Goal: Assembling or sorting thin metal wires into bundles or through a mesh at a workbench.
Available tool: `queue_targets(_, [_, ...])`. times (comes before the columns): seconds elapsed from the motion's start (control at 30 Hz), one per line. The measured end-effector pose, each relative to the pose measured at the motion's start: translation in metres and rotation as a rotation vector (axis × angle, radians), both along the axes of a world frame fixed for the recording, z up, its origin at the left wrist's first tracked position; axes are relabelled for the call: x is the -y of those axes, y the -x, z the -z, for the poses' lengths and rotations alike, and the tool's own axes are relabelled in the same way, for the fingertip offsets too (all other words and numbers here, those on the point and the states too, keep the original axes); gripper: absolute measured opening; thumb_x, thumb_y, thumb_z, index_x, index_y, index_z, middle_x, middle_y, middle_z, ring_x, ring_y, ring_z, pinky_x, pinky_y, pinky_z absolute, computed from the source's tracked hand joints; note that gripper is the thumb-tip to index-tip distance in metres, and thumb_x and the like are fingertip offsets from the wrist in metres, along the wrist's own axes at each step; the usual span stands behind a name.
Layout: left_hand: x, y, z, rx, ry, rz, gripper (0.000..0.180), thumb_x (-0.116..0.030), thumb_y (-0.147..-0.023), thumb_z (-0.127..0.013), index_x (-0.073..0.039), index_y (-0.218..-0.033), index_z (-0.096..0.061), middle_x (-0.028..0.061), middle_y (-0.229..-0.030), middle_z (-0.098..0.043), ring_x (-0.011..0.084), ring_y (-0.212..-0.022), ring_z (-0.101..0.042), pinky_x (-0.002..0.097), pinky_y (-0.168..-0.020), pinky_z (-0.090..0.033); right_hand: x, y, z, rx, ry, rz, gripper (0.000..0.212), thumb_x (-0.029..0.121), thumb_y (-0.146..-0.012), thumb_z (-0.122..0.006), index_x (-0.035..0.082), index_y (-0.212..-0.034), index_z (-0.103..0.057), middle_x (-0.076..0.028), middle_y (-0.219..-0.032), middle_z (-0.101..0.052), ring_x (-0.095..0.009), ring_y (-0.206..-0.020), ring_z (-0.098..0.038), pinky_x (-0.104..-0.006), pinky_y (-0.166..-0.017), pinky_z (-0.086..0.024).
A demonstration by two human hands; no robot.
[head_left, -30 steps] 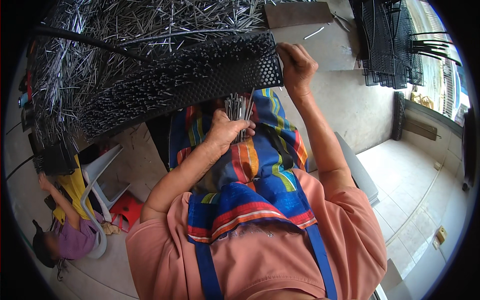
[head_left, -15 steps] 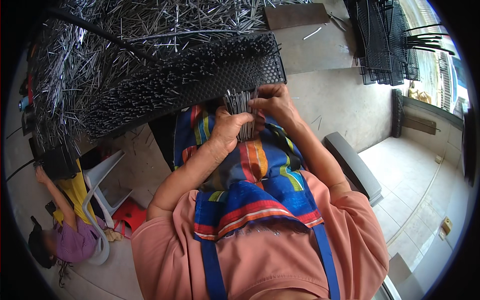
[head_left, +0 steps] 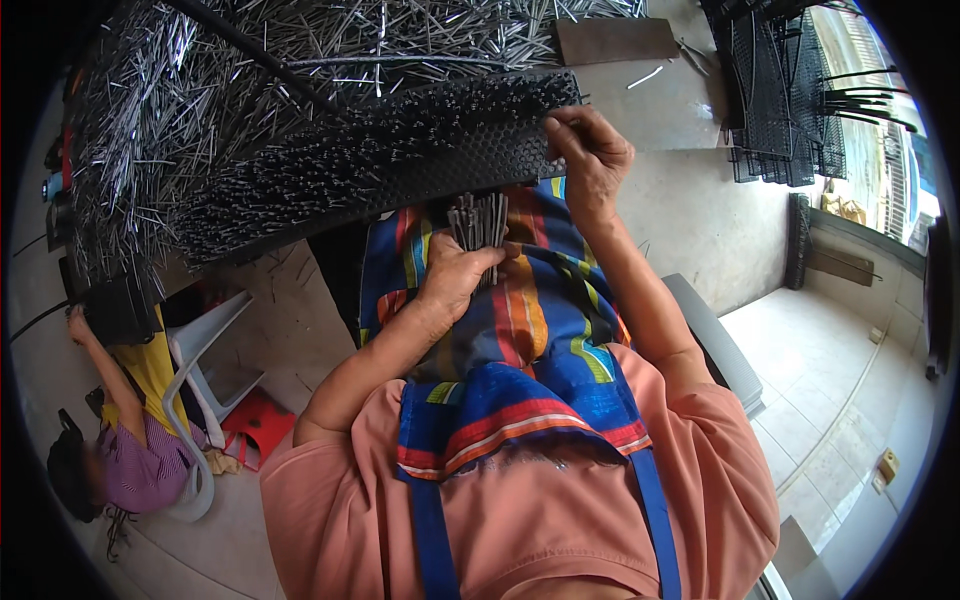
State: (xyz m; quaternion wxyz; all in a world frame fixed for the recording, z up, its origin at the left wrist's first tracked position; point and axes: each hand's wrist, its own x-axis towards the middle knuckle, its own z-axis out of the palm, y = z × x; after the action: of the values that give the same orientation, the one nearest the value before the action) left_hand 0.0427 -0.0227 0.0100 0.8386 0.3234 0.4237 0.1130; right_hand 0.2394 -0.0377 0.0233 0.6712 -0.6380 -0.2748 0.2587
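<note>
My left hand [head_left: 453, 275] is wrapped round a bundle of thin grey metal sticks [head_left: 478, 222] above my lap, their upper ends fanning out a little. A long black tray with a honeycomb of holes [head_left: 435, 160] lies across in front of me. Many dark sticks [head_left: 300, 172] stand upright in its holes, densest on the left and along the far side. Over the tray's right end is my right hand [head_left: 597, 160], thumb and fingers pinched together. Whatever is between those fingertips is too small to make out.
A big heap of loose sticks [head_left: 250, 90] lies behind the tray. At the far right are a brown board [head_left: 615, 41], pliers [head_left: 694, 55] and stacked black mesh trays [head_left: 785, 95]. Another person [head_left: 145, 470] sits at the left by a white chair [head_left: 212, 350].
My right hand has left the bundle and moved up and right to the tray's right end. My left hand still grips the bundle. The view has shifted slightly.
</note>
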Motion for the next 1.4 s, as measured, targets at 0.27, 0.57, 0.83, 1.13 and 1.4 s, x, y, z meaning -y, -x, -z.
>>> queue_targets(0.27, [-0.007, -0.002, 0.006, 0.015, 0.078, -0.229, 0.033, 0.011, -0.081, -0.058, -0.001, -0.111, -0.062, 0.0131, -0.097, -0.070, 0.0244, -0.083, -0.071, 0.0359, -0.073, -0.061, -0.029, 0.003, 0.013, 0.314, -0.045, -0.041, 0.008, -0.005, -0.080, -0.072, 0.000, -0.085, -0.069, 0.002, -0.074, -0.064, -0.004, -0.061, -0.055, -0.0193, -0.055, -0.043])
queue_targets(0.57, [-0.014, -0.008, 0.006, 0.028, 0.109, -0.301, 0.025, 0.010, -0.081, -0.062, 0.001, -0.104, -0.064, 0.0152, -0.089, -0.071, 0.0249, -0.075, -0.072, 0.0344, -0.067, -0.061, -0.034, 0.003, 0.009, 0.302, -0.016, -0.074, 0.011, -0.005, -0.075, -0.074, -0.002, -0.084, -0.069, -0.003, -0.074, -0.065, -0.006, -0.067, -0.056, -0.0223, -0.061, -0.045])
queue_targets(0.83, [-0.019, -0.011, -0.009, 0.054, 0.143, -0.232, 0.032, 0.011, -0.081, -0.061, -0.002, -0.111, -0.060, 0.0153, -0.092, -0.071, 0.0264, -0.075, -0.072, 0.0345, -0.064, -0.060, -0.035, 0.008, 0.000, 0.562, 0.052, -0.095, 0.010, -0.006, -0.075, -0.075, -0.003, -0.083, -0.070, -0.004, -0.075, -0.064, -0.008, -0.068, -0.057, -0.0229, -0.060, -0.045])
queue_targets(1.13, [-0.020, -0.016, -0.008, 0.087, 0.227, -0.253, 0.034, 0.013, -0.081, -0.059, 0.000, -0.112, -0.060, 0.0155, -0.093, -0.071, 0.0266, -0.077, -0.072, 0.0357, -0.066, -0.060, -0.033, 0.005, 0.006, 0.623, 0.056, -0.076, 0.012, -0.006, -0.073, -0.075, -0.003, -0.084, -0.071, -0.006, -0.075, -0.066, -0.010, -0.067, -0.059, -0.0243, -0.060, -0.047])
queue_targets(1.4, [-0.021, -0.018, -0.012, 0.123, 0.213, -0.216, 0.029, 0.011, -0.082, -0.059, 0.002, -0.109, -0.063, 0.0165, -0.094, -0.071, 0.0272, -0.078, -0.072, 0.0360, -0.069, -0.061, -0.031, 0.009, 0.012, 0.705, 0.102, -0.118, 0.012, -0.002, -0.075, -0.075, 0.001, -0.087, -0.072, -0.008, -0.079, -0.069, -0.013, -0.069, -0.065, -0.0268, -0.062, -0.050])
